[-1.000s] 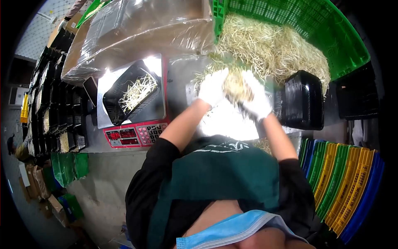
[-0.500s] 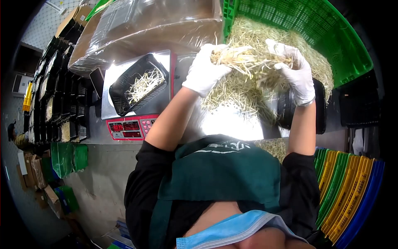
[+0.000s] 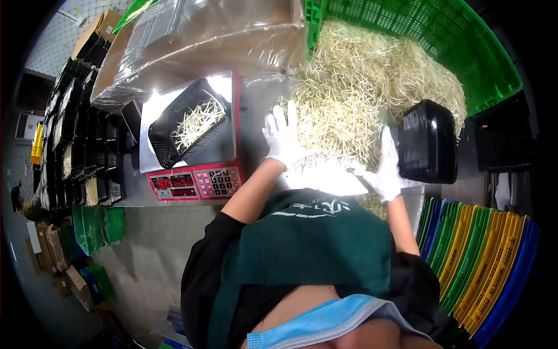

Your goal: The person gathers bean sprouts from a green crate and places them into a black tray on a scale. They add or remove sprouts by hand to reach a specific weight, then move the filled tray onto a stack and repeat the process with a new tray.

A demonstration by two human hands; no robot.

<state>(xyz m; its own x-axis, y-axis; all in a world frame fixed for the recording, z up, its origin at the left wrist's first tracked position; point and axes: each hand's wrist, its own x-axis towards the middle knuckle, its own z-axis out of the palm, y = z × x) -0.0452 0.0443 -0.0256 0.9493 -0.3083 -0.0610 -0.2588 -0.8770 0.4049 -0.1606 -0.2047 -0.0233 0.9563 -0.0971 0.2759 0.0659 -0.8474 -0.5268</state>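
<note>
A heap of bean sprouts (image 3: 343, 110) spreads over the metal table, pouring from a tipped green crate (image 3: 482, 64). My left hand (image 3: 285, 138), in a white glove, is at the heap's left edge with its fingers spread. On the other side, my gloved right hand (image 3: 383, 168) is open too, thumb apart from the fingers, beside the lower right of the heap. Left of my hands, a black plastic tray (image 3: 195, 145) with some bean sprouts in it sits tilted on the weighing scale (image 3: 224, 183). A stack of black trays (image 3: 428, 142) stands just right of my right hand.
Tall stacks of black trays (image 3: 75, 139) line the left side. Behind the scale is a large box wrapped in clear plastic (image 3: 232, 52). Coloured crates (image 3: 471, 262) are stacked at the lower right, and cartons (image 3: 52, 244) lie on the floor at left.
Both hands have let go of the clump of bean sprouts they held up. They have come down and nearer my body, and the sprouts now lie in the heap between them.
</note>
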